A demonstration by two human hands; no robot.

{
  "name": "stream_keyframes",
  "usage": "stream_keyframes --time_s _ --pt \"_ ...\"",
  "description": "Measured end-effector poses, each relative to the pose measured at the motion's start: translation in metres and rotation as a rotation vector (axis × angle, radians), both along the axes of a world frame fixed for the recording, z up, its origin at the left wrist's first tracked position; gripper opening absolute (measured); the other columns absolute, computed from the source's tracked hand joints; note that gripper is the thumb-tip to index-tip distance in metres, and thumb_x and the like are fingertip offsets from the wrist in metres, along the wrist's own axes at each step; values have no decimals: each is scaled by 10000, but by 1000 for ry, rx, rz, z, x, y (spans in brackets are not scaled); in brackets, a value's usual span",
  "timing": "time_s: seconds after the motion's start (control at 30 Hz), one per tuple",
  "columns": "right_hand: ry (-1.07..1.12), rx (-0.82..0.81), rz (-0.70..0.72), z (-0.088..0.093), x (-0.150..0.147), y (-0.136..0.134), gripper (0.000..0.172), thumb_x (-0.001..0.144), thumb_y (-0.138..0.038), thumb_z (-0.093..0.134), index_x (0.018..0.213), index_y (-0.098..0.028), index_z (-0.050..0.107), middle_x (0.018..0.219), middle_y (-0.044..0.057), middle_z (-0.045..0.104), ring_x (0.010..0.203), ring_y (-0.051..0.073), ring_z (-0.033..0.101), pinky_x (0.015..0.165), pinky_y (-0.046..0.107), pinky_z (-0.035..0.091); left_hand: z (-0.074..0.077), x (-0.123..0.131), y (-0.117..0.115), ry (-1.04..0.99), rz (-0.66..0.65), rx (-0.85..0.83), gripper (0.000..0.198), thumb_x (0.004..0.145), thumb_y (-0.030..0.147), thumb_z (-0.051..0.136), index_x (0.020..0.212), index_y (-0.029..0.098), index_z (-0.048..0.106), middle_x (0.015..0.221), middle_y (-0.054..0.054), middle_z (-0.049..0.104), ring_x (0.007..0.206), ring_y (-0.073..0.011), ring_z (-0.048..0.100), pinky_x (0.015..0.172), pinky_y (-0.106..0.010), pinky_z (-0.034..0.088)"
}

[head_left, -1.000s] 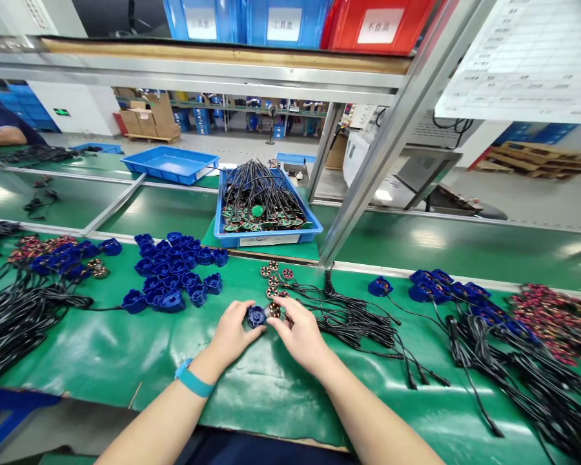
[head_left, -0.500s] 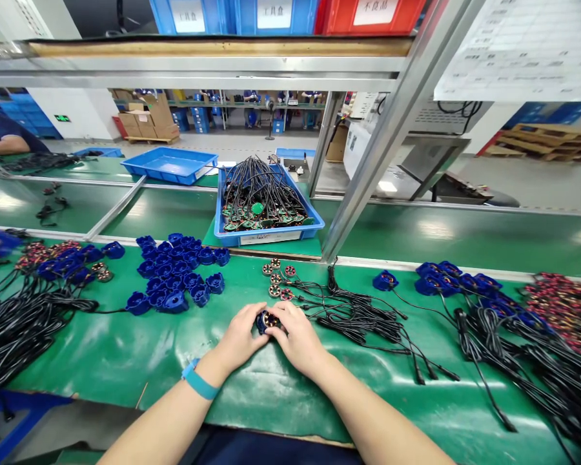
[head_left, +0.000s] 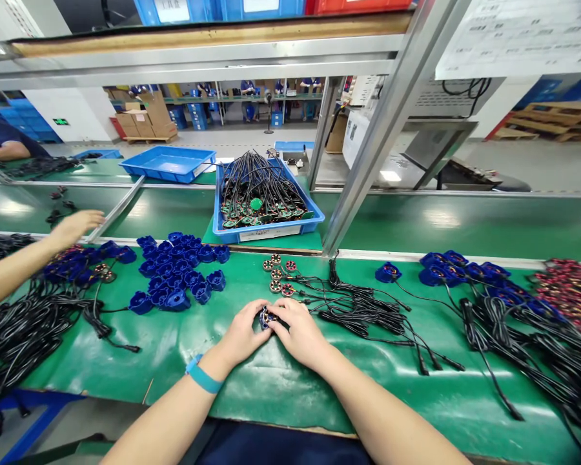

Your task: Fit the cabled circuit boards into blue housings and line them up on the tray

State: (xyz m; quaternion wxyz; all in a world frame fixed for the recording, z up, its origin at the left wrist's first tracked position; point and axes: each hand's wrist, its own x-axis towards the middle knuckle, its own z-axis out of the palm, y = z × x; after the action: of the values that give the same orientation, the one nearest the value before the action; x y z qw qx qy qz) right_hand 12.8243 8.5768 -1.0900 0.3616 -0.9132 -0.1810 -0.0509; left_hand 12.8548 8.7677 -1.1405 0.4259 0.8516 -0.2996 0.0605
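Note:
My left hand [head_left: 244, 332] and my right hand [head_left: 299, 334] meet low over the green mat. Between their fingertips is a blue plastic housing [head_left: 265, 319] with a copper-coloured round coil part in it, largely covered by the fingers. The left hand grips its left side, and the right thumb and fingers press on the right. Just beyond lie several small round copper-wound stators [head_left: 275, 275]. Black cables [head_left: 363, 313] run from there to the right. A cluster of empty blue housings [head_left: 177, 271] sits to the left of my hands.
Behind stands a blue tray [head_left: 271, 230] heaped with wired green circuit boards. A metal post [head_left: 375, 142] rises right of it. A co-worker's hand [head_left: 77, 226] reaches in over the left pile. More blue housings [head_left: 436, 270], cables and red-copper stators [head_left: 569, 294] lie at right.
A co-worker's arm has reached further in from the left, and a cable there now lies nearer on the mat. My hands stay together around the housing, with a slight shift of the fingers.

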Motion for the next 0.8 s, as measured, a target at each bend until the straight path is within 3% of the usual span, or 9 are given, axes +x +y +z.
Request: stream_keyframes --time_s 0.17,0.33,0.47,0.57,0.63,0.73,0.8 --pt "32 -104 -73 1 0 3 284 965 -278 609 1236 -272 694 1118 74 688 1039 236 600 908 405 431 1 -1 0 57 10 -8 589 841 218 671 1360 224 395 1301 -110 642 1220 -221 635 1060 -431 534" --pt "77 -65 -125 -2 -2 8 277 950 -221 620 1207 -270 708 1099 59 716 1029 232 625 904 401 431 0 -3 0 2 42 31 596 836 259 700 1344 221 391 1275 -123 656 1185 -240 662 1036 -438 552" --pt "21 -40 -86 -1 -4 2 296 959 -232 608 1247 -241 676 1193 74 706 1079 245 613 956 423 417 0 -5 -1 -34 41 16 614 843 267 706 1357 221 373 1252 -118 662 1163 -235 671 1019 -433 564" --pt "-40 -59 -86 7 -5 -11 354 951 -308 634 1285 -193 635 1238 115 691 1127 265 597 1020 454 382 4 -5 -2 -95 37 0 553 866 289 699 1338 221 419 1213 -108 667 1137 -226 673 992 -423 578" --pt "-47 -129 -73 13 -5 -21 302 946 -327 643 1204 -172 669 1154 117 718 1080 268 610 1045 477 350 7 -5 -3 -168 8 25 449 885 286 686 1286 223 493 1217 -112 664 1153 -233 655 1008 -435 566" --pt "2 -240 -48 19 -4 -29 180 952 -298 628 1035 -163 713 977 98 737 966 256 629 997 465 365 9 -3 -4 -235 -21 115 281 926 266 632 1200 219 586 1239 -122 657 1181 -245 628 1023 -450 550" --pt "14 -277 -48 19 -4 -29 166 959 -275 607 1024 -163 712 955 99 729 947 253 627 942 439 384 10 -2 -4 -236 -8 152 249 943 269 606 1186 217 608 1225 -120 660 1164 -243 631 1005 -444 558"
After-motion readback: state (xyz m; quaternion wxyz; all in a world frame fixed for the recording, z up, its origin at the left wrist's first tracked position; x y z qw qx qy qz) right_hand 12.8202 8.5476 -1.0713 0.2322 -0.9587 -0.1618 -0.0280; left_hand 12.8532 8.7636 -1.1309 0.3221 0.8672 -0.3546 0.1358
